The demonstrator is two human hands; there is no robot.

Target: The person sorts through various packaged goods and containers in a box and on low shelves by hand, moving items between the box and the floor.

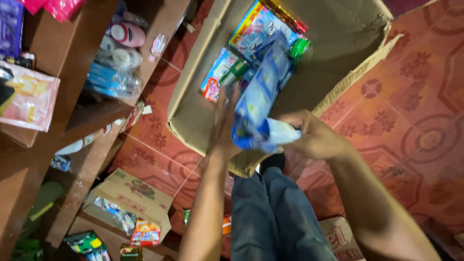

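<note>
Denim-clad leg [275, 217] of the person filled the bottom centre of the head view, knee pointing up toward a large open cardboard box [338, 53] on the red patterned tile floor [415, 125]. Right hand [316, 137] was closed around the lower end of a bundle of blue and white sachet packs [261, 104], held just above the box's near edge. Left hand [223, 126] stood open and flat, fingers up, pressed against the bundle's left side; the two hands were apart, with the bundle between them. Bundle ran upward and slightly right from the grip, its upper end over the box interior. Inside the box, beyond the bundle, lay a flat light-blue packet [251, 29], a small green and white carton [231, 67], a small red and orange packet [211, 89], a green plastic item [299, 48] and a red and gold strip of packets [285, 14] near the far wall; blur hid finer detail. Nearer, to the lower left, a smaller open carton [135, 193] sat on the floor with wrapped goods in it and an orange snack packet [145, 233] at its front. Left of the view stood a brown wooden shelf unit [72, 53], holding a pink and yellow pouch [26, 96], blue wrapped packs [108, 79] and round pink and white containers [126, 35] on the upper level. Pink packaging [58, 7] hung at the top left corner.
</note>
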